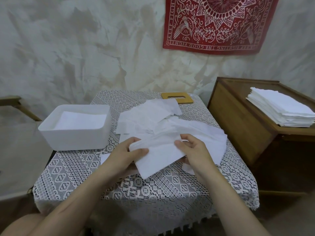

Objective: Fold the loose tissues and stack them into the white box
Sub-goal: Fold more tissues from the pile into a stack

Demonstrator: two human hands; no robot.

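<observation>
Here, left hand (127,150) and right hand (193,150) — thumbs on top — pinch one tissue (158,159).

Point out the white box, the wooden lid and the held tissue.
white rectangular plastic box (71,138): head view, front wall.
flat slotted wooden lid (189,98): head view, right rim.
white paper tissue (162,155): head view, middle.

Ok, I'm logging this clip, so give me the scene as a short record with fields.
hands: left hand and right hand both grip the held tissue above the table
white box: on the table's left, folded tissues inside
loose tissues: heaped behind the hands
wooden lid: slotted, at the table's far edge
tissue stack: on the wooden cabinet at right
</observation>
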